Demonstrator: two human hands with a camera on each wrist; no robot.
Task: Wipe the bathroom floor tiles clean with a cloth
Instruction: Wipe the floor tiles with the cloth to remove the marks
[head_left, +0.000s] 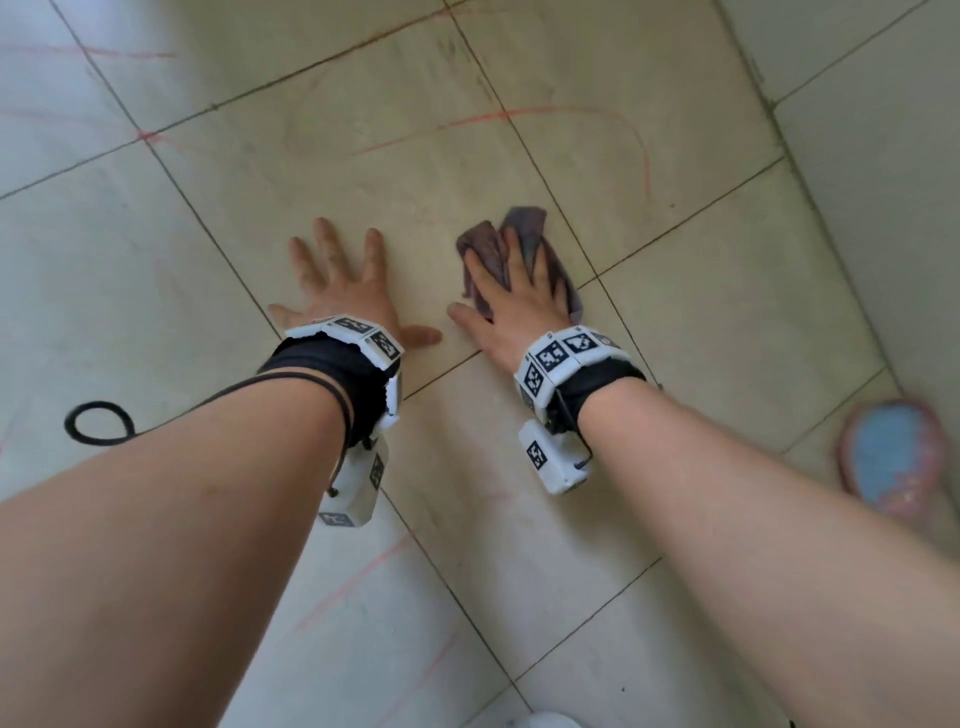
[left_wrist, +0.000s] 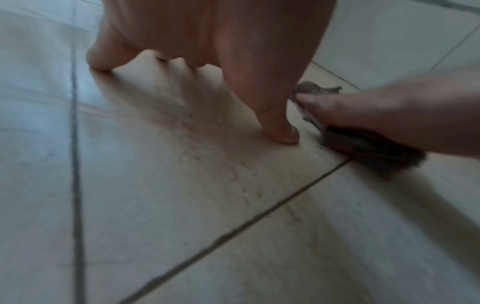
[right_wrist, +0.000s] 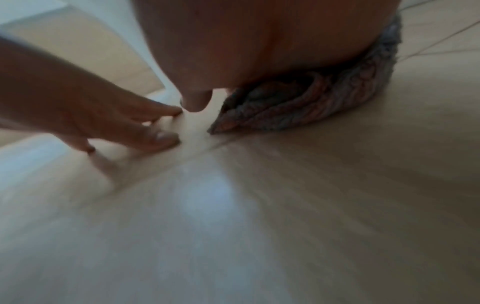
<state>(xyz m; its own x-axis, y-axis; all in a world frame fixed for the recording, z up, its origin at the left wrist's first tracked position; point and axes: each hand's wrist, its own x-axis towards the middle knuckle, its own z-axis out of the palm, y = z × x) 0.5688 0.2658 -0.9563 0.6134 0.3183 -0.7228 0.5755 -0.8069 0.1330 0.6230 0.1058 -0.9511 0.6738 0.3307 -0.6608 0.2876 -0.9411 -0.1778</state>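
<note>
A crumpled grey-purple cloth (head_left: 527, 223) lies on the beige floor tiles (head_left: 395, 171) near the middle of the head view. My right hand (head_left: 511, 291) presses flat on it with straight fingers, thumb out on the tile. The cloth (right_wrist: 311, 102) bunches under that palm in the right wrist view, and the cloth (left_wrist: 369, 148) also shows under it in the left wrist view. My left hand (head_left: 340, 280) rests spread on the bare tile to the cloth's left, holding nothing. Red crayon-like lines (head_left: 641, 150) curve across the tiles beyond the hands.
Dark grout lines (head_left: 208, 234) cross the floor diagonally. More faint red marks (head_left: 358, 577) run under my left forearm and at the far left (head_left: 78, 52). A pink and blue slipper (head_left: 891, 457) sits at the right edge. A wall base (head_left: 810, 171) runs along the right.
</note>
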